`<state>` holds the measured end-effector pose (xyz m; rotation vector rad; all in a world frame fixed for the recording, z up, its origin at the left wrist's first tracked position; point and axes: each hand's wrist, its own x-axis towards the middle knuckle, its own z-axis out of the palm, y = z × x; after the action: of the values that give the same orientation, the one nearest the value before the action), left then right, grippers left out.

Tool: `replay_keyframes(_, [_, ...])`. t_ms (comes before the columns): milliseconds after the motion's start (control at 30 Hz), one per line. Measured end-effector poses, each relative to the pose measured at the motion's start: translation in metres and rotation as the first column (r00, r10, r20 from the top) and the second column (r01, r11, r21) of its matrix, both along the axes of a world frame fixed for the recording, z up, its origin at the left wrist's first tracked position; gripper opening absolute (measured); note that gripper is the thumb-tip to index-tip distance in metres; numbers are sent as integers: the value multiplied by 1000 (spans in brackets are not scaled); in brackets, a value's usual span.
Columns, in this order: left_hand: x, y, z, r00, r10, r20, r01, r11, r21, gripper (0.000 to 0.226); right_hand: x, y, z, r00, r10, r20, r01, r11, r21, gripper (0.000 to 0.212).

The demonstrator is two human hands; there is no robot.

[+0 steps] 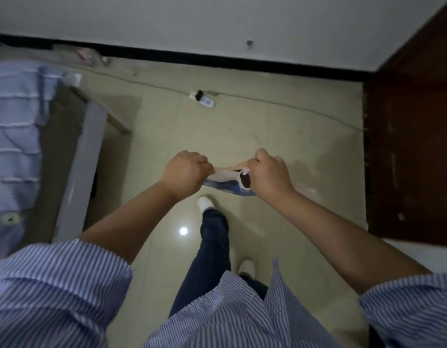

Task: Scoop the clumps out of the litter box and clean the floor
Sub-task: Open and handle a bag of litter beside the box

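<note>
I stand on a beige tiled floor. A blue, white and orange plastic bag is stretched between my hands at about waist height. My left hand is closed on the bag's left edge. My right hand is closed on its right edge, where a dark printed patch shows. What the bag holds is hidden. No litter box or scoop is in view.
A bed with a blue striped cover and a grey frame fills the left. A white power strip and its cable lie on the floor near the black baseboard. A dark wooden door stands on the right.
</note>
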<state>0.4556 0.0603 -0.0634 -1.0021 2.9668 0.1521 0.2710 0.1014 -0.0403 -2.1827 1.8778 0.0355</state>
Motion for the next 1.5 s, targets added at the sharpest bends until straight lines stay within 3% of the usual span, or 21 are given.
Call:
replay_keyframes(100, [15,-93,2,997,43,-57,-45,998,-37,34,10,-106,2,998,57,-38,-51,986,157,26])
replay_keyframes(167, [28,-154,4,995,80,-63,-83,996,-37,29,22,-171,11,993,92,-71,-79,983,167,28])
replay_keyframes(233, [43,-209,8,989,141,-42,-142,990,-21,7,36,-238,9,984,136,-116,-116,979,169,30])
replay_keyframes(367, [66,-316,16,969,248,-15,-247,968,32,9,59,-345,0,987,128,-102,-107,976,189,27])
replay_keyframes(500, [89,-411,-8,924,381,5,-377,912,162,45,88,-451,-25,990,129,-52,-114,969,221,29])
replay_keyframes(600, [107,-472,-41,868,442,229,-492,829,265,57,112,-532,-47,979,192,-63,-166,941,294,28])
replay_keyframes(667, [117,-517,-67,851,391,350,-495,820,287,43,128,-588,-63,966,258,-30,-240,932,273,23])
replay_keyframes(733, [130,-562,-104,844,413,343,-507,824,254,36,142,-632,-79,956,282,-84,-230,895,382,30])
replay_keyframes(833, [143,-635,-135,848,430,311,-506,832,228,33,156,-684,-120,961,263,-89,-202,881,427,37])
replay_keyframes(900, [144,-676,-161,844,424,327,-520,796,309,23,160,-720,-156,966,257,-26,-228,894,386,42])
replay_keyframes(1033, [148,-734,-225,817,451,360,-573,711,409,38,161,-771,-229,957,287,-44,-248,886,391,48])
replay_keyframes(1133, [159,-762,-262,830,407,380,-549,712,438,37,178,-801,-258,947,291,-134,-168,807,566,35])
replay_keyframes(1200, [164,-775,-280,814,420,400,-575,675,461,38,182,-816,-281,958,261,-120,-159,829,535,26])
replay_keyframes(1300, [168,-800,-301,788,460,409,-615,607,504,37,188,-844,-301,936,310,-167,-152,783,604,29])
replay_keyframes(1400, [174,-827,-319,769,518,375,-639,604,477,36,199,-869,-318,935,278,-220,-114,823,556,29])
replay_keyframes(1500, [184,-847,-339,732,544,410,-678,524,515,36,210,-897,-345,929,288,-234,-120,829,546,31])
